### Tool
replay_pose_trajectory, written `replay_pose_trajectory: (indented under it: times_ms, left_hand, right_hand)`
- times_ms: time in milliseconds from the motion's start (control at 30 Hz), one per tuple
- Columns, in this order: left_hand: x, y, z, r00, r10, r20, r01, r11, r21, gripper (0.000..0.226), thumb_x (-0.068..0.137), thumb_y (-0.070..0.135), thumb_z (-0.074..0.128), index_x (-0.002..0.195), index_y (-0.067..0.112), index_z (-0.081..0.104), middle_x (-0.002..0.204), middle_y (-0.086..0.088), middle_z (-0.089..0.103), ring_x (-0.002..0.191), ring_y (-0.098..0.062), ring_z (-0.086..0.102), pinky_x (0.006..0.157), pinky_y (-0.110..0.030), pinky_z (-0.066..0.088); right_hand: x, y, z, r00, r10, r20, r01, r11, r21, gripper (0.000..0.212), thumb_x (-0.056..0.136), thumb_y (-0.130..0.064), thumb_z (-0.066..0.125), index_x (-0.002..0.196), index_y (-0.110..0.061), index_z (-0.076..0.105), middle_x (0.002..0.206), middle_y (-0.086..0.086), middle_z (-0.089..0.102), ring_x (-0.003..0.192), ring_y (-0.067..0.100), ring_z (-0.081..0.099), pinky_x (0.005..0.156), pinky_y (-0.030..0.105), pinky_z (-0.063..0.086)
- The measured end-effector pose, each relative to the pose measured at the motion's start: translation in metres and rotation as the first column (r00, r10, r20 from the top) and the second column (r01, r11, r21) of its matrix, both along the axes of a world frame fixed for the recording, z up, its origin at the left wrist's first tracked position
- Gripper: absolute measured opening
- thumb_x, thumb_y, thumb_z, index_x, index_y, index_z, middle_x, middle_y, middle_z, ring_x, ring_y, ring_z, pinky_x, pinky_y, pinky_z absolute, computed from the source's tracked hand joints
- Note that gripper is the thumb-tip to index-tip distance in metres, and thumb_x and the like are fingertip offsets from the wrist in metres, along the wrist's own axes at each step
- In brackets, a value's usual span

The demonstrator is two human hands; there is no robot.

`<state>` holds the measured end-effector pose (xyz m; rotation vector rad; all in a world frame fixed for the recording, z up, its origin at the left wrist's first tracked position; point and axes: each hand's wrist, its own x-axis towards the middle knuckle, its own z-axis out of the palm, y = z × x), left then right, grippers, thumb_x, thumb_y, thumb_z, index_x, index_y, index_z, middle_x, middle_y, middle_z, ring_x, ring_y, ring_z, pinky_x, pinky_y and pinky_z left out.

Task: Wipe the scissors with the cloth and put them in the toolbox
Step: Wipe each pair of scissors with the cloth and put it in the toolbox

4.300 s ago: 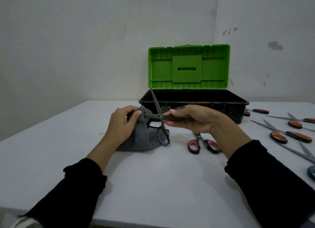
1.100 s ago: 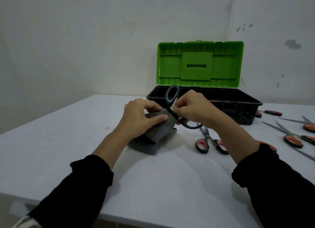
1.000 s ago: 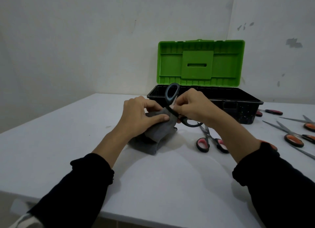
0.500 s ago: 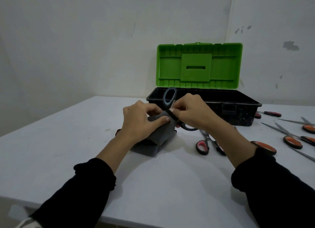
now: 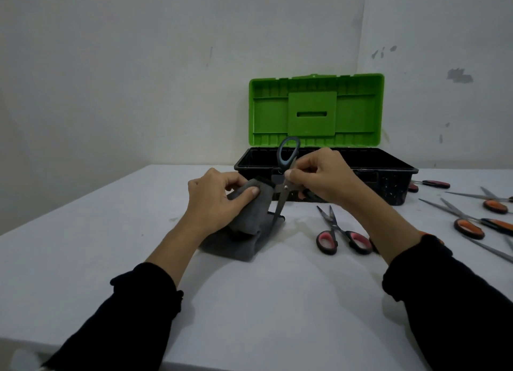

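One toolbox (image 5: pixel 327 173) with a black base and an upright green lid (image 5: pixel 316 109) is placed at the back of the white tabletop (image 5: pixel 249 301), its lid raised. One grey cloth (image 5: pixel 249 226) is lying on the tabletop in front of the toolbox's left end. One pair of grey-handled scissors (image 5: pixel 284 176) is held upright over the cloth, one handle loop up and blade tip down against the cloth's right edge. One pair of red-handled scissors (image 5: pixel 340 231) is laid flat to the right of the cloth, apart from it. Further right, at least four more scissors (image 5: pixel 472 223) with orange or red handles are spread out, some cut off by the frame edge, so an exact count cannot be given. The left hand (image 5: pixel 219 201) is curled round a bunched fold of the cloth, thumb on top. The right hand (image 5: pixel 319 176) is pinching the grey-handled scissors near the pivot. Both forearms are extended forward in black sleeves (image 5: pixel 138 315).
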<state>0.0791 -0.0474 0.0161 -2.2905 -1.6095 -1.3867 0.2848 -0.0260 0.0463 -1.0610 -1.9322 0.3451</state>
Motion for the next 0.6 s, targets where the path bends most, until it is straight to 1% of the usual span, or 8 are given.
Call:
replay_pose_trajectory:
  times_ms: [67, 133, 233, 367, 433, 467, 533, 600]
  left_hand:
    - [-0.004, 0.004, -0.001, 0.999, -0.026, 0.039, 0.028, 0.998, -0.052, 0.027, 0.073, 0.052, 0.056, 0.074, 0.027, 0.067, 0.076, 0.011, 0.068, 0.080, -0.010, 0.058, 0.081, -0.033, 0.039]
    - [-0.007, 0.007, -0.003, 0.996, -0.033, 0.077, 0.040, 0.996, -0.085, 0.019, 0.079, 0.042, 0.065, 0.076, 0.023, 0.069, 0.075, 0.007, 0.069, 0.077, -0.014, 0.061, 0.075, -0.032, 0.046]
    - [-0.010, 0.012, -0.008, 0.995, 0.048, 0.093, -0.039, 0.994, -0.100, 0.014, 0.081, 0.031, 0.067, 0.077, 0.018, 0.071, 0.073, 0.002, 0.069, 0.073, -0.015, 0.061, 0.066, -0.027, 0.045]
    - [-0.003, 0.017, -0.019, 0.987, 0.143, -0.075, -0.152, 0.981, -0.119, 0.015, 0.077, 0.037, 0.069, 0.075, 0.022, 0.070, 0.076, 0.003, 0.069, 0.078, -0.019, 0.059, 0.073, -0.034, 0.048]
    - [0.002, 0.015, -0.020, 0.970, 0.203, -0.135, -0.208, 0.978, -0.025, 0.019, 0.071, 0.038, 0.075, 0.076, 0.021, 0.068, 0.078, 0.007, 0.062, 0.081, -0.018, 0.051, 0.074, -0.035, 0.043]
    - [0.004, 0.014, -0.020, 0.967, 0.219, -0.132, -0.214, 0.975, 0.052, 0.022, 0.068, 0.034, 0.078, 0.075, 0.020, 0.065, 0.076, 0.007, 0.057, 0.081, -0.017, 0.046, 0.072, -0.033, 0.038]
    - [0.011, 0.009, -0.020, 0.979, 0.191, -0.072, -0.175, 0.966, 0.188, 0.026, 0.064, 0.023, 0.081, 0.072, 0.018, 0.056, 0.072, 0.007, 0.050, 0.075, -0.017, 0.041, 0.066, -0.025, 0.029]
    - [0.023, 0.001, -0.020, 0.993, 0.118, -0.004, -0.113, 0.959, 0.259, 0.021, 0.070, 0.019, 0.071, 0.072, 0.017, 0.050, 0.069, 0.006, 0.047, 0.071, -0.017, 0.041, 0.061, -0.019, 0.025]
  right_hand:
    - [0.005, 0.002, -0.001, 0.998, -0.032, -0.055, 0.031, 0.999, -0.011, 0.019, 0.080, -0.012, 0.066, 0.067, 0.001, 0.072, 0.065, 0.016, 0.071, 0.061, 0.030, 0.069, 0.064, 0.040, 0.059]
    - [0.009, 0.004, -0.004, 0.993, -0.074, -0.089, 0.074, 0.997, -0.007, 0.017, 0.077, -0.011, 0.069, 0.064, -0.001, 0.071, 0.065, 0.018, 0.070, 0.058, 0.031, 0.064, 0.062, 0.035, 0.056]
    - [0.015, 0.005, -0.005, 0.976, -0.115, -0.187, 0.111, 0.993, -0.030, 0.014, 0.076, -0.010, 0.070, 0.064, -0.004, 0.069, 0.067, 0.018, 0.069, 0.058, 0.017, 0.059, 0.060, 0.027, 0.050]
    - [0.014, 0.006, -0.005, 0.944, -0.095, -0.315, 0.069, 0.993, -0.092, 0.008, 0.077, -0.006, 0.069, 0.075, 0.001, 0.068, 0.072, 0.019, 0.069, 0.062, 0.015, 0.063, 0.065, 0.024, 0.054]
    - [0.009, 0.006, -0.006, 0.914, -0.094, -0.395, 0.054, 0.992, -0.111, 0.005, 0.078, -0.005, 0.067, 0.077, 0.000, 0.066, 0.073, 0.017, 0.067, 0.064, 0.016, 0.064, 0.065, 0.022, 0.053]
    - [0.008, 0.005, -0.006, 0.895, -0.097, -0.435, 0.049, 0.992, -0.120, 0.003, 0.078, -0.004, 0.066, 0.076, -0.004, 0.065, 0.073, 0.015, 0.067, 0.064, 0.016, 0.064, 0.065, 0.022, 0.053]
    - [0.005, 0.005, -0.005, 0.837, -0.097, -0.539, 0.017, 0.988, -0.151, 0.011, 0.079, -0.002, 0.065, 0.072, -0.010, 0.061, 0.068, 0.009, 0.066, 0.059, 0.014, 0.063, 0.061, 0.022, 0.053]
    - [0.000, 0.004, -0.004, 0.736, -0.085, -0.672, -0.055, 0.981, -0.185, 0.018, 0.079, 0.001, 0.064, 0.069, -0.012, 0.057, 0.063, 0.005, 0.065, 0.056, 0.016, 0.062, 0.060, 0.027, 0.054]
